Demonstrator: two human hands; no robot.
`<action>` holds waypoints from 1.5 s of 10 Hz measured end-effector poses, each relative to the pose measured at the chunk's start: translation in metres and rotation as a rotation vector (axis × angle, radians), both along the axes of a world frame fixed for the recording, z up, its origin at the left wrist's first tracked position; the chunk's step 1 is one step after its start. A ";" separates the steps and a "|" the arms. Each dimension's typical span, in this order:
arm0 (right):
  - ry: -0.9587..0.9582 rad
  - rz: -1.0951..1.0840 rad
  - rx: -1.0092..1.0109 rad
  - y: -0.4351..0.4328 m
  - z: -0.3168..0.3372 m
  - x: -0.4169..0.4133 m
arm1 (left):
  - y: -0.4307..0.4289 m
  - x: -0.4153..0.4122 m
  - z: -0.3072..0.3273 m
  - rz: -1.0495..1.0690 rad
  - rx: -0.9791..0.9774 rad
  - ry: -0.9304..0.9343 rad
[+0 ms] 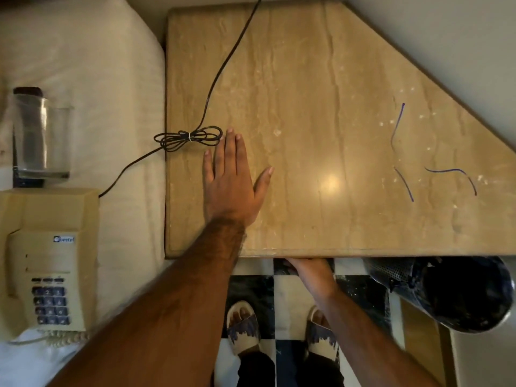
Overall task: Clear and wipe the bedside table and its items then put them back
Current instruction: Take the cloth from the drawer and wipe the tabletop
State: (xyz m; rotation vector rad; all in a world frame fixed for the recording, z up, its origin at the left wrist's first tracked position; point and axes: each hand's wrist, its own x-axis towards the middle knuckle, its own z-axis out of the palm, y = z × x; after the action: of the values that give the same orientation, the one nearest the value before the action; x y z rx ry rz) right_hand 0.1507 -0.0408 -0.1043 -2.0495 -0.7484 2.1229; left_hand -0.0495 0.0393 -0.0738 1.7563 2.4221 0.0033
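Bare marble worktop, cleared, purple pen marks on its right side. The phone and glass wait on the bed, the cord trailing across. Left hand lies flat, fingers spread, holding nothing; right hand reaches under the front edge, grip hidden. Looks like the wiping step: next, likely a cloth for those marks.
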 end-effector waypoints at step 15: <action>-0.188 0.876 0.546 -0.036 0.057 -0.001 | -0.003 0.001 -0.002 0.004 0.062 0.018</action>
State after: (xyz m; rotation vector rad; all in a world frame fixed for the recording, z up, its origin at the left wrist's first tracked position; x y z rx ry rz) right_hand 0.1495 -0.0767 -0.0478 -1.7726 -2.2761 1.6702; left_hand -0.0483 0.0367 -0.0762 1.7848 2.4642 0.0641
